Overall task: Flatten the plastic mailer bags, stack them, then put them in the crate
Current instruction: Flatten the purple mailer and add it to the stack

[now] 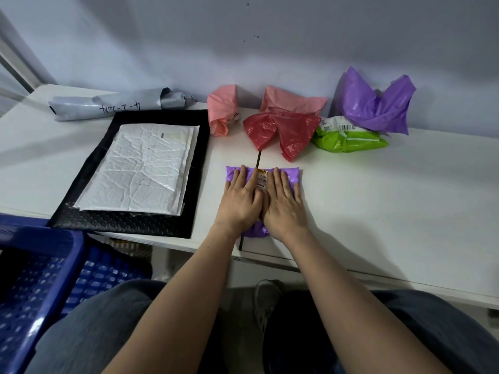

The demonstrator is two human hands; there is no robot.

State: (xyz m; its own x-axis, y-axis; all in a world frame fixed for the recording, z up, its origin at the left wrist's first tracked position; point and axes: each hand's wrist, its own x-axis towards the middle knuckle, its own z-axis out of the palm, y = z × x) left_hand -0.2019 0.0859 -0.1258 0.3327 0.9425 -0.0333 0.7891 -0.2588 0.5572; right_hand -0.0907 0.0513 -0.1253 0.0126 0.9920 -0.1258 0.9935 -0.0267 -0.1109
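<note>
A small purple mailer bag (293, 172) with a yellow label lies on the white table (378, 201) in front of me. My left hand (240, 201) and my right hand (283, 203) press flat on it side by side, fingers spread, thumbs touching. To the left lies a stack: a white bubble mailer (140, 168) on top of a black bubble mailer (127, 222). A blue perforated crate (43, 271) stands below the table's left front edge.
Crumpled bags line the back by the wall: a grey rolled one (108, 105), a pink one (221, 112), another pink one (291, 101), a red one (286, 133), a green and white one (348, 139), a large purple one (378, 103). My knees are under the table.
</note>
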